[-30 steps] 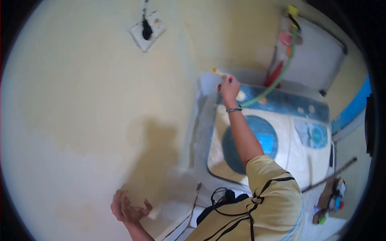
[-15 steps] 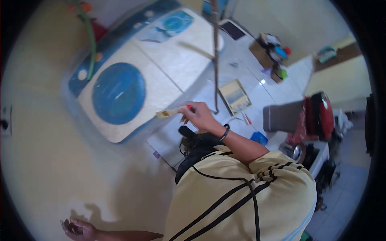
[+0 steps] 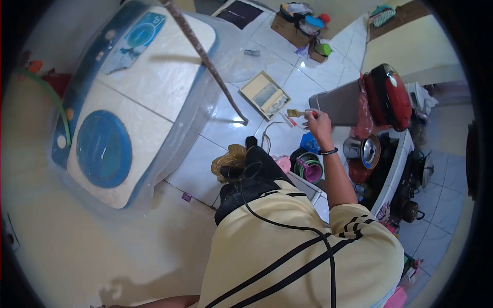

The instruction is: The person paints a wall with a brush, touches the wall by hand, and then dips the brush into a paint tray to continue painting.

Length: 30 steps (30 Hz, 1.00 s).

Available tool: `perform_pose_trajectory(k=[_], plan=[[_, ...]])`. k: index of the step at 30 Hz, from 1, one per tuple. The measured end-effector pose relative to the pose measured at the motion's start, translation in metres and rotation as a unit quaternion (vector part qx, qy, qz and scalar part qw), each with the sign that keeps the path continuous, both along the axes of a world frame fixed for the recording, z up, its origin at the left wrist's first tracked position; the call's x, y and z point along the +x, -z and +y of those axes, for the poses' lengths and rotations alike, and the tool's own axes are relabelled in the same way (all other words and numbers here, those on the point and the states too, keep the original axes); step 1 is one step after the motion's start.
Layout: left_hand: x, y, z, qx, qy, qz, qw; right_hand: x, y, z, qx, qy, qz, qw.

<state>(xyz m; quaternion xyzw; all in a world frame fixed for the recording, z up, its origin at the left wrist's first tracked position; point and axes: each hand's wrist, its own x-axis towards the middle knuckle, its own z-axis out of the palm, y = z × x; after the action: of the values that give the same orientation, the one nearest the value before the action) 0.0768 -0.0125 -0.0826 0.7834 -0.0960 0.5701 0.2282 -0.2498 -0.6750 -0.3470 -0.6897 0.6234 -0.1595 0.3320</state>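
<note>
My right hand (image 3: 318, 126) is closed around the red handle of a paintbrush (image 3: 295, 113). Its light bristles point left, over the tiled floor. Just beyond the bristles lies a cream tray (image 3: 244, 92) with pale items in it, and beside that a thin white-and-red tool (image 3: 289, 121). Only a sliver of my left hand (image 3: 114, 306) shows at the bottom edge, close to the cream wall; its fingers are cut off.
A plastic-wrapped twin-tub washing machine (image 3: 149, 84) stands at the left, with a brown pole (image 3: 205, 59) slanting in front of it. On the right are a grey bin (image 3: 334, 105), a red-and-black appliance (image 3: 393, 97), and pots (image 3: 352, 146). Pink and green basins (image 3: 310, 171) sit near my legs.
My right hand has swung right with the paintbrush, from beside the washing machine to near the tray and bin. My left hand has dropped almost out of view. The view has shifted right.
</note>
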Motion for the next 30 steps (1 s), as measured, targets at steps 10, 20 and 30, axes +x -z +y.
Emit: perform_pose_trajectory(k=[10, 20, 30], plan=[[-0.019, 0.119, -0.302, 0.088, 0.393, 0.448, 0.798, -0.005, 0.093, -0.026, 0.064, 0.015, -0.023, 0.998], [-0.049, 0.24, -0.455, 0.224, 0.303, 0.775, 0.507, 0.059, 0.301, -0.126, 0.011, -0.064, -0.012, 0.998], [-0.096, 0.341, -0.512, 0.252, 0.127, 0.892, 0.354, 0.109, 0.516, -0.227, 0.121, -0.188, 0.128, 0.966]])
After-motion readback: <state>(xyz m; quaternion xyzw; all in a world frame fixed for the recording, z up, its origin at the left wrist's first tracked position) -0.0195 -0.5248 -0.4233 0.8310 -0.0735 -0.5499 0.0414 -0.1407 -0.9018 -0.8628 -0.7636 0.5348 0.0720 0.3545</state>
